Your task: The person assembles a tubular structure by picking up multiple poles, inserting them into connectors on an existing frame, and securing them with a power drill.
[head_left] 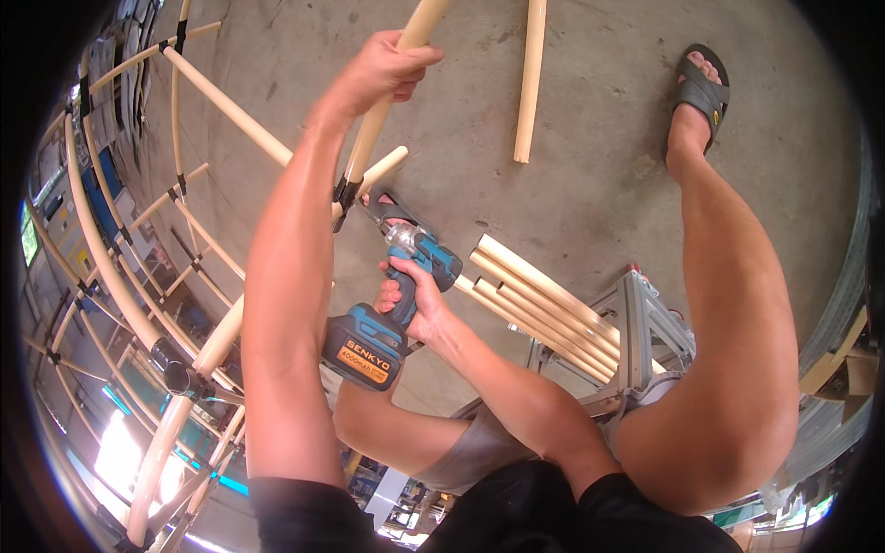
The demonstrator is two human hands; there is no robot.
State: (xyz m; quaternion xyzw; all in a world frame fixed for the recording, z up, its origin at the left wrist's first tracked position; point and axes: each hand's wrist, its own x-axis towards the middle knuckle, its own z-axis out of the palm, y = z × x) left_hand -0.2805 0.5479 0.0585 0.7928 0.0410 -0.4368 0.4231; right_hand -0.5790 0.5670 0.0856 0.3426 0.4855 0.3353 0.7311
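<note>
My left hand (392, 69) is closed around a beige pipe (367, 138) that slants up toward the top of the view. The pipe's lower end sits in a black metal joint (345, 192), where a short piece of pipe (384, 164) also sticks out. My right hand (413, 297) grips the handle of a blue and black cordless power driver (431, 255) with a large battery at its base. The driver's nose points up and left toward the black joint. Whether its tip touches a bolt there cannot be made out.
A frame of beige pipes and black joints (182, 382) fills the left side. Several cut pipes (544, 300) lie on a grey metal stand (636, 323) by my legs. Another loose pipe (528, 92) lies on the concrete floor (599, 120). My sandaled feet rest nearby.
</note>
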